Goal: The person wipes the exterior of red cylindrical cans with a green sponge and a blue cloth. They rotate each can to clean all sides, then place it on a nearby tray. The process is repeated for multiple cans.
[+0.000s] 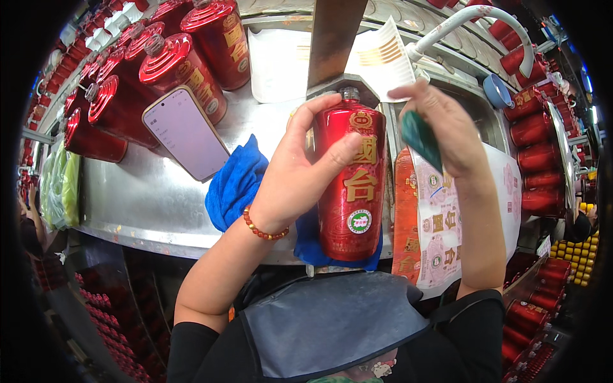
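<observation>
Left hand [300,179] wraps a glossy red bottle [351,185] with gold markings, fingers closed round its body, thumb across the front; we hold it upright just above the near edge of the steel bench [140,198], its base over a blue cloth [236,182] that lies there. Right hand [440,127] is pinched tight on a small dark green pad [421,137], which sits just beside the bottle's right shoulder; we cannot tell whether pad and glass touch. Phone [185,133] lies face up, left of the cloth. More red bottles [172,64] lie on their sides along the far left of the bench. Printed pink sheets [447,217] hang over the near right edge. White curved faucet [472,19] rises at the far right corner.
</observation>
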`<state>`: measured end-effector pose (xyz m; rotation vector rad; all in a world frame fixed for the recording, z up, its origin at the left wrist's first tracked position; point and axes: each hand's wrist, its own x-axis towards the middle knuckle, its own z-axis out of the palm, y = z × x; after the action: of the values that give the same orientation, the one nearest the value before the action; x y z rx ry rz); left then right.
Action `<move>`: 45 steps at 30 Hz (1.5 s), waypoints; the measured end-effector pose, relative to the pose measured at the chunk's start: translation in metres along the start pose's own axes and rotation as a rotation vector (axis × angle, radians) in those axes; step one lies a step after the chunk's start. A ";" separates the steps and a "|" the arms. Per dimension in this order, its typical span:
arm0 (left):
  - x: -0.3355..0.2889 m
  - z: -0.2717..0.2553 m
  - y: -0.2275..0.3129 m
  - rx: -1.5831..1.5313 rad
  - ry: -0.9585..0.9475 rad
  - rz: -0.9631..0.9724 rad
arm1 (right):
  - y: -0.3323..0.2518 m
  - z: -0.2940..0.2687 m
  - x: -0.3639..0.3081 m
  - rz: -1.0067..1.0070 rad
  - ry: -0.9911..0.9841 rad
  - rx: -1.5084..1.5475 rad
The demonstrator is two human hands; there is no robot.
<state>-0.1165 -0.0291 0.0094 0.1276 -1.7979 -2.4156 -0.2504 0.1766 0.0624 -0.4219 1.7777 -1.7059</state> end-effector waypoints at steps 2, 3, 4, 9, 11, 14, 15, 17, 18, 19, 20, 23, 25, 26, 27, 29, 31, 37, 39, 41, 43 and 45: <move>-0.001 -0.001 -0.002 0.054 -0.027 0.040 | -0.017 0.013 -0.003 -0.136 0.092 -0.118; -0.002 -0.001 -0.001 0.064 -0.026 0.043 | -0.022 0.019 -0.005 -0.231 0.111 -0.217; -0.001 -0.001 -0.001 0.070 -0.026 0.037 | -0.026 0.024 -0.004 -0.278 0.107 -0.204; 0.000 0.000 -0.002 0.087 -0.027 0.045 | -0.053 0.031 -0.002 -0.228 -0.080 -0.541; 0.001 0.000 -0.004 0.099 -0.027 0.067 | -0.056 0.034 -0.003 -0.252 -0.093 -0.604; 0.002 -0.001 -0.005 0.117 -0.029 0.090 | -0.061 0.037 -0.007 -0.317 -0.142 -0.724; 0.002 -0.001 -0.006 0.108 -0.029 0.085 | -0.063 0.038 -0.007 -0.333 -0.163 -0.758; 0.001 -0.001 -0.006 0.097 -0.034 0.079 | -0.065 0.037 -0.002 -0.317 -0.129 -0.751; 0.001 -0.001 -0.006 0.093 -0.036 0.075 | -0.064 0.036 -0.001 -0.334 -0.094 -0.753; 0.001 -0.001 -0.006 0.091 -0.034 0.071 | -0.064 0.036 0.000 -0.352 -0.062 -0.754; 0.001 -0.002 -0.007 0.090 -0.032 0.076 | -0.065 0.037 -0.002 -0.370 0.009 -0.781; 0.002 -0.001 -0.009 0.093 -0.029 0.103 | -0.067 0.040 -0.013 -0.428 -0.074 -0.826; 0.002 -0.002 -0.006 0.118 -0.030 0.066 | -0.060 0.036 -0.011 -0.441 -0.009 -0.786; 0.002 -0.003 -0.005 0.122 -0.030 0.061 | -0.055 0.031 -0.008 -0.493 0.053 -0.819; 0.002 -0.002 -0.004 0.126 -0.035 0.052 | -0.054 0.028 -0.007 -0.544 0.116 -0.852; 0.001 -0.002 -0.007 0.117 -0.031 0.056 | -0.057 0.032 -0.011 -0.457 0.038 -0.790; 0.001 -0.002 -0.009 0.108 -0.021 0.068 | -0.056 0.039 -0.013 -0.430 -0.034 -0.816; -0.002 -0.005 -0.009 0.092 -0.032 0.057 | -0.050 0.040 -0.020 -0.485 -0.005 -0.732; -0.009 -0.005 -0.009 0.122 -0.038 0.084 | -0.041 0.033 -0.015 -0.390 0.112 -0.653; -0.022 -0.003 -0.008 0.181 -0.016 0.157 | -0.037 0.029 -0.016 -0.561 0.244 -0.714; -0.032 -0.009 -0.006 0.527 -0.040 0.264 | -0.044 0.036 -0.032 -0.645 0.198 -0.923; -0.046 -0.010 -0.006 0.678 -0.057 0.335 | -0.027 0.047 -0.044 -0.894 0.098 -1.003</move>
<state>-0.0695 -0.0297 0.0004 -0.1689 -2.3617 -1.5334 -0.1924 0.1648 0.1005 -1.7863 2.6561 -1.1320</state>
